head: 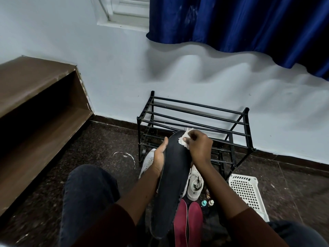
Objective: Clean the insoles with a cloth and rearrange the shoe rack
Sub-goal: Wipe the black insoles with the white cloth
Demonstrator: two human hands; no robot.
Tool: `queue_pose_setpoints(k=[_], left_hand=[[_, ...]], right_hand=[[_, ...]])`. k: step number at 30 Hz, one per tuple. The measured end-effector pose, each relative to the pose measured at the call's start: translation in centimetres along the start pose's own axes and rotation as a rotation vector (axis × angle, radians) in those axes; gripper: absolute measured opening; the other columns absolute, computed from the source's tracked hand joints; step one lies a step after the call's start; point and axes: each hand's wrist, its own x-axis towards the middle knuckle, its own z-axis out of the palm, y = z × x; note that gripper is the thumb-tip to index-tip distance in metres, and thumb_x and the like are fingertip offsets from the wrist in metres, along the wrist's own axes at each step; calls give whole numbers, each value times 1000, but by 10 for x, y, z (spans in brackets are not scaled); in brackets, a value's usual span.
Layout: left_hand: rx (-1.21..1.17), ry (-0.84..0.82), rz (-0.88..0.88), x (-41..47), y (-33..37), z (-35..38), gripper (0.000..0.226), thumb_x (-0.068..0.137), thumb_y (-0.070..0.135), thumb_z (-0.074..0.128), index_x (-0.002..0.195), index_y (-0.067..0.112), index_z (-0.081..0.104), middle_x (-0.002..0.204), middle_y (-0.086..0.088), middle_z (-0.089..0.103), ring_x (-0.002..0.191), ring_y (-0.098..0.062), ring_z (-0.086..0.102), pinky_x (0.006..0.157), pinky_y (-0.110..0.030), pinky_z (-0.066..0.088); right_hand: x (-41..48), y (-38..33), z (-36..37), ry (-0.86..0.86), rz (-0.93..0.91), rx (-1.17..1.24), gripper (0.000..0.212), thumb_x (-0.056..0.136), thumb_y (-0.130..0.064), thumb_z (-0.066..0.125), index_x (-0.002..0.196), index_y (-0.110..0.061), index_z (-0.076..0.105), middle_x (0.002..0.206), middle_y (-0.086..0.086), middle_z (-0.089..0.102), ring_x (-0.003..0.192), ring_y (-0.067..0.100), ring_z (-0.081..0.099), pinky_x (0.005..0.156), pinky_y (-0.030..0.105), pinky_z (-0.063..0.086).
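The cleaning step is in hand: the left hand [159, 156] cradles a long dark insole [173, 177] from its left edge, fingers curled under and thumb up along the rim, holding it tilted over the lap with the toe end pointing at the shoe rack [194, 125]. The right hand [198, 146] pinches a crumpled white cloth [184, 139] between thumb and bunched fingers and presses it onto the toe end of the insole — so the wipe is at the far tip, and most of the dark surface toward the heel looks yet to be covered. The next move, as I judge it, calls for drawing the cloth down the length toward the heel while the left hand keeps the thin, flexible insole from buckling. Two maroon insoles [187, 223] lie side by side on the floor just below, seemingly waiting or done; which, I cannot tell. The black rack stands bare against the wall, so rearranging has not begun. White shoes [195, 184] sit on the floor between knees and rack, with small bottles [207, 203] and a white perforated basket [245, 191] to the right — all crowding the path to the rack's lower bars.
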Motion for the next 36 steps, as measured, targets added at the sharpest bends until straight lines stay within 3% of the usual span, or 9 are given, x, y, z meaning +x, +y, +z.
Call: queue_pose_setpoints(k=[6,9,12,15,18,22,27,32,36], left_hand=[[51,17,-30,-3,-4,0,61,90,48,37,113,-3,62,96,-18,69,83,-28,69,73,-32,57],[46,55,-46,-3,-7,0,63,96,46,33,95,-4,71,86,-18,71,73,-27,70,64,-30,58],[25,69,-26,2,-11,-5,70,101,43,27,76,0,76,80,-16,72,69,-25,71,58,-27,58],[18,91,4,6,-11,-12,67,98,41,29,72,1,76,78,-14,73,67,-22,71,55,-26,57],[-4,109,15,6,-7,-12,64,95,46,33,79,1,76,85,-15,73,74,-25,71,61,-28,58],[-25,66,4,8,-7,-4,61,93,46,34,90,0,75,94,-18,71,82,-27,70,70,-30,58],[12,40,25,5,-12,-7,67,101,39,25,80,1,76,83,-17,72,71,-25,71,60,-28,58],[26,51,-27,4,-17,-10,67,100,45,27,85,2,77,89,-17,72,78,-26,70,68,-29,57],[25,52,-41,7,-18,-12,68,100,44,27,85,0,76,90,-17,72,79,-26,71,66,-29,58]], right_hand=[[14,-1,6,-40,58,-20,9,80,-6,67,84,2,70,79,15,68,77,25,60,65,25,34],[22,7,14,-7,189,-27,21,83,-5,58,65,5,64,63,22,59,63,29,54,53,32,30],[33,15,16,-48,397,306,39,87,3,53,50,-5,44,53,8,40,50,17,37,43,23,27],[42,20,6,31,549,583,39,89,9,44,57,-14,43,54,-2,44,46,8,43,44,21,39],[35,18,-5,198,376,560,31,86,10,50,62,-8,57,63,2,55,55,8,51,56,23,41],[3,13,-2,34,-77,118,15,82,1,63,95,2,71,91,8,69,85,13,59,73,11,37],[-2,17,5,-78,-64,71,28,78,0,70,105,-2,69,106,13,67,99,12,62,74,-9,28],[11,11,9,-12,-120,-37,13,73,10,60,73,2,70,67,15,67,64,20,57,56,17,32],[25,10,12,-36,39,-48,7,77,4,59,72,5,65,73,21,65,73,30,59,60,29,34]])
